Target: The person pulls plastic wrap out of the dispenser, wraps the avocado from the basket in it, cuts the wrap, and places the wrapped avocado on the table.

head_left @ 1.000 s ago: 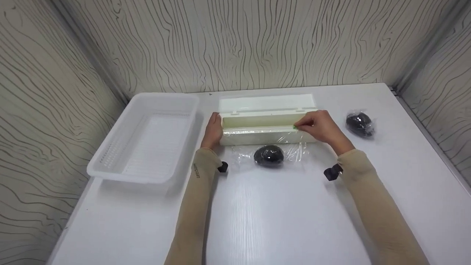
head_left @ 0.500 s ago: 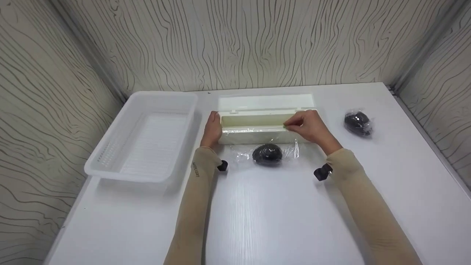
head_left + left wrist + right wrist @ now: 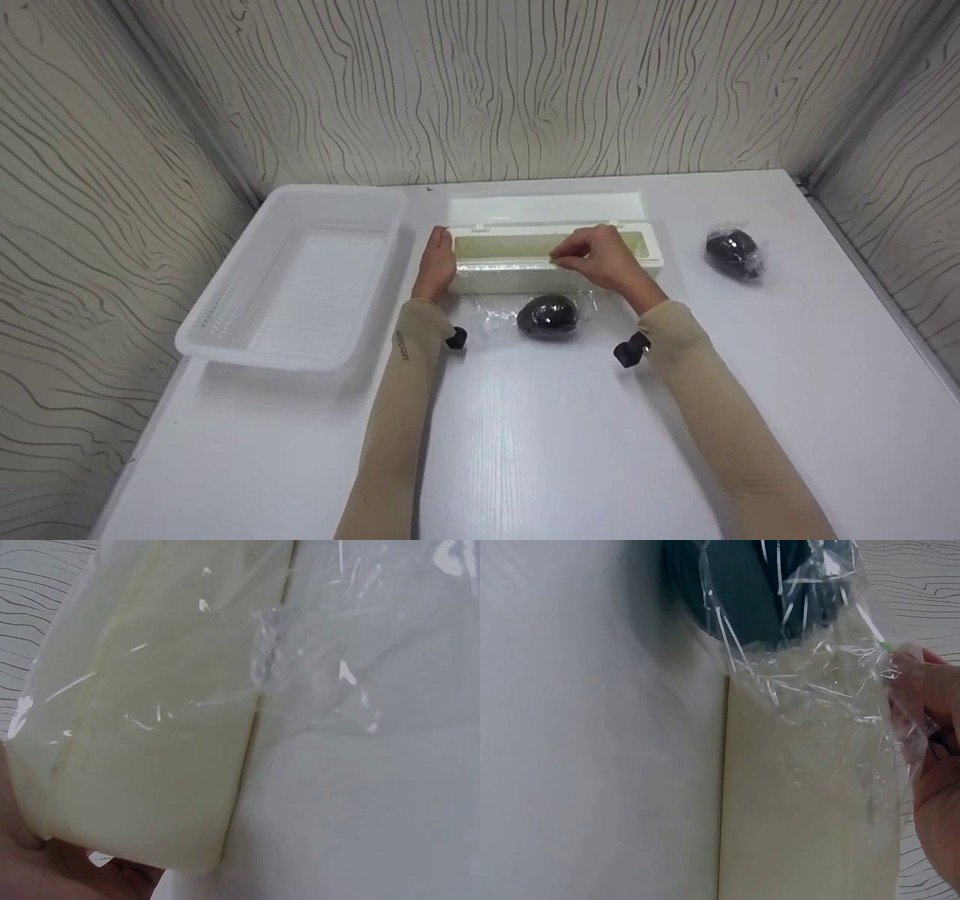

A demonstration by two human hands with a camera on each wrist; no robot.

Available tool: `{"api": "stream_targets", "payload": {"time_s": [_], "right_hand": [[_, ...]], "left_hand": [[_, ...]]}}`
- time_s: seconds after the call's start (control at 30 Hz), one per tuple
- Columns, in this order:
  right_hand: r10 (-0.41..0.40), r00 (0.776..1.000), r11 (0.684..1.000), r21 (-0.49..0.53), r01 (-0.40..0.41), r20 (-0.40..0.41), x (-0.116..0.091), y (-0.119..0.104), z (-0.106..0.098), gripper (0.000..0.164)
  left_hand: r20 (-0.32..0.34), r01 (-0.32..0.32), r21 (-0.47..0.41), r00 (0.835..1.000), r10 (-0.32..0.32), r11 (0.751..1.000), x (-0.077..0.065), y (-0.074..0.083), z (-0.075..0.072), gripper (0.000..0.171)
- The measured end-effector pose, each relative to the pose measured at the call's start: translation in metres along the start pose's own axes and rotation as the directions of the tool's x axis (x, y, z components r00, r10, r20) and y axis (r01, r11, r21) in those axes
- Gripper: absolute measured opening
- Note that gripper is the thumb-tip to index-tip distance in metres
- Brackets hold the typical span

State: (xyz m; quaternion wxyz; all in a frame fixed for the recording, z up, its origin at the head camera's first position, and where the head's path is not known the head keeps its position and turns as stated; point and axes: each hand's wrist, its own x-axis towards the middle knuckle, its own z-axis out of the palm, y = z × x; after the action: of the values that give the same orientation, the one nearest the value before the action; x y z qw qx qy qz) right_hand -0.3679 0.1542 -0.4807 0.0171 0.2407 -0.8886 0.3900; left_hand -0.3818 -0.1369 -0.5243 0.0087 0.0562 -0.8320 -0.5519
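A cream cling film dispenser (image 3: pixel 517 282) lies on the table with its lid (image 3: pixel 547 205) tipped back. My left hand (image 3: pixel 436 266) grips its left end; in the left wrist view, the fingers (image 3: pixel 71 870) wrap that end. At the front rim, my right hand (image 3: pixel 596 259) pinches a small green slide cutter (image 3: pixel 887 646), mostly hidden by the fingertips. Clear cling film (image 3: pixel 491 313) hangs over the dispenser's front onto the table. On the film, just in front of the box, sits a dark, glossy, egg-shaped fruit like an avocado (image 3: pixel 548 316).
A white plastic basket (image 3: pixel 292 361) stands to the left. A second dark fruit (image 3: pixel 732 253), wrapped in film, lies to the right. Wood-patterned walls (image 3: pixel 480 90) enclose the white table (image 3: pixel 525 450) at the back and sides.
My right hand has slid left along the dispenser's front rim with the cutter, from near the right end past the middle. Film behind it has come off the rim. My left hand stays put.
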Motion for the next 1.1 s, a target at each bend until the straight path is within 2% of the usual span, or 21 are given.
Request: {"api": "stream_targets", "payload": {"time_s": [0.3,0.57,0.83,1.1], "right_hand": [[-0.009,0.999,0.998,0.066,0.007,0.03,0.007,-0.002,0.003,0.014],[-0.026,0.999,0.993,0.119,0.023,0.03,0.015,-0.011,0.018,0.012],[-0.024,0.996,0.998,0.066,0.018,0.087,0.031,-0.032,0.037,0.014],[-0.039,0.996,0.996,0.082,0.033,0.079,0.034,-0.033,0.041,0.015]], "left_hand": [[-0.004,-0.008,0.001,1.0,0.008,1.0,0.0,0.0,-0.003,0.042],[0.022,0.041,-0.042,0.999,-0.04,0.998,0.0,0.002,-0.001,0.043],[0.021,-0.023,-0.008,0.999,0.024,1.0,0.001,0.0,-0.001,0.041],[0.062,-0.006,-0.03,0.998,0.008,1.0,0.003,-0.001,-0.007,0.044]]}}
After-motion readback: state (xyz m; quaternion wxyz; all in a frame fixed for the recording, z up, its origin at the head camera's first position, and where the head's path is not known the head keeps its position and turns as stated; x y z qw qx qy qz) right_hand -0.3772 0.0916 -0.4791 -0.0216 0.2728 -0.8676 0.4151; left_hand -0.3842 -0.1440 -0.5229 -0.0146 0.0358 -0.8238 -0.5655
